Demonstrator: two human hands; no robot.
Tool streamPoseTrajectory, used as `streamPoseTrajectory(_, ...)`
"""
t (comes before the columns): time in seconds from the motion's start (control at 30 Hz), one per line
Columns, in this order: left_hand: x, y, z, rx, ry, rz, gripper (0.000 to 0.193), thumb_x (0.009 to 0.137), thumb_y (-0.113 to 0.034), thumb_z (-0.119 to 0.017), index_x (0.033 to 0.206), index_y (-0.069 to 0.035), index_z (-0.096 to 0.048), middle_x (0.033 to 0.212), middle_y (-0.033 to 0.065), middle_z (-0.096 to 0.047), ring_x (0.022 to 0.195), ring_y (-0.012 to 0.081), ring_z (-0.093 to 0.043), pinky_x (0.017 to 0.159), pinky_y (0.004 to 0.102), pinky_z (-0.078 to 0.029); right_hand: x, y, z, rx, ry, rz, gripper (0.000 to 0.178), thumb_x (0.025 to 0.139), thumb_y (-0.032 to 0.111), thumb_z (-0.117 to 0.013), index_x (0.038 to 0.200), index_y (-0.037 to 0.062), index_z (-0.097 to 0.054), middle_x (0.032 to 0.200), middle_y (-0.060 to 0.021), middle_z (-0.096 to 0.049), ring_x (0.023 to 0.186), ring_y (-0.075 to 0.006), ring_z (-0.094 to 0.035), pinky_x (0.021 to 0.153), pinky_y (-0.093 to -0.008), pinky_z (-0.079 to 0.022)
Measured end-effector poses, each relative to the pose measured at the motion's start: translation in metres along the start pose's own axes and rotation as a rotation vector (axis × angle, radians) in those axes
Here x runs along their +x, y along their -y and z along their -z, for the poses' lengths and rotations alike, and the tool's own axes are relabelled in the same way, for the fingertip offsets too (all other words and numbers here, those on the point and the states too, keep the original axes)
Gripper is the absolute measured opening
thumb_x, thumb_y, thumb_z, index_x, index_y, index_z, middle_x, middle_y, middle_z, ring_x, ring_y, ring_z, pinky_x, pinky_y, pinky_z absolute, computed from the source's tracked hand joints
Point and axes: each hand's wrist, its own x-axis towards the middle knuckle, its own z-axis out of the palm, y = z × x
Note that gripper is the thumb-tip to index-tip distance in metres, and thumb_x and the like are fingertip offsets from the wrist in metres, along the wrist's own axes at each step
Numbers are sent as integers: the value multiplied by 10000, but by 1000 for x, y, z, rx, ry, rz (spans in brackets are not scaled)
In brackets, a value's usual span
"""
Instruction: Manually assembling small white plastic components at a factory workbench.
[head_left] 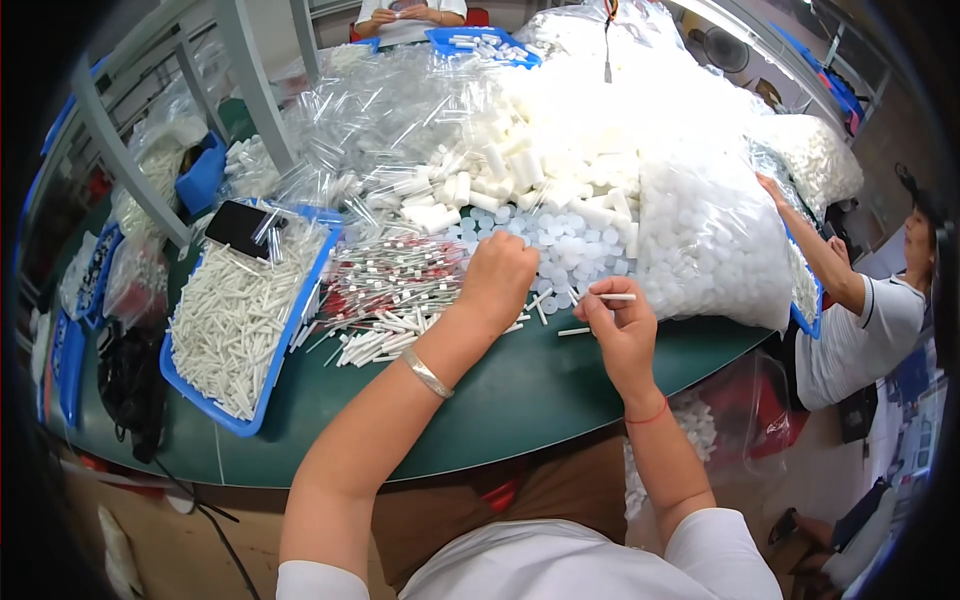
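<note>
1. Gripping a slim white tube (617, 296) between thumb and fingers, the right hand (618, 325) works just off the near right edge of the loose disc pile (568, 238); that single piece appears to be in mid-handling, not yet set down.
2. Bent over the left edge of the disc pile, the left hand (500, 272) has its fingertips turned out of sight; whether they pinch anything I cannot tell.
3. Near the disc pile's front edge, a loose tube (574, 332) lies on the green table (500, 410), apparently waiting.
4. Left of the disc pile spreads a heap of thin rods (395, 275) with white ends and red among them, with a batch of white tubes (385, 338) before it. These may be pieces already worked, but nothing proves it.
5. Farther left of the disc pile, a blue tray (322, 258) brims with similar tubes, a dark phone on top (236, 229); that stock looks largely unused.
6. Right of the disc pile sits a bulging clear bag (705, 240) of discs; behind the pile are thick white cylinders (525, 168). Judged by such quantities, much remains, and no finished count can be read.
</note>
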Motion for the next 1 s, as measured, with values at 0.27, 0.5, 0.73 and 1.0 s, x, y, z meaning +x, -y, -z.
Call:
streamPoseTrajectory(0.27,-35,-31,44,-694,-103,247,229,781,-67,-715,1004,-27,-684,830,49,-590,738,162,-594,648,280,-488,2,6,7,190,60,-54,142,917,18,-605,1052,-25,-610,986,-114,-691,895,-127,-640,762,-240,-519)
streamPoseTrajectory(0.5,-68,-39,45,-1499,106,645,387,868,-71,-668,1241,11,-600,1054,54,-662,874,80,-605,804,218,-498,-4,5,5,55,208,-8,137,883,-18,-637,1020,-21,-644,1029,-114,-692,934,-137,-643,804,-233,-516)
streamPoseTrajectory(0.73,-66,-40,44,-1686,-18,678,366,910,-51,-618,1263,35,-569,1008,55,-650,887,95,-621,822,212,-498,-1,0,8,-247,229,293,131,854,1,-678,980,36,-670,967,-66,-723,924,-127,-657,938,-301,-429)
streamPoseTrajectory(1.0,-68,-35,42,-1478,36,634,363,914,-48,-616,1265,31,-565,1108,85,-647,938,130,-632,871,250,-520,-1,-1,8,-339,213,363,116,850,14,-683,941,81,-655,952,-43,-733,917,-130,-675,1004,-365,-361)
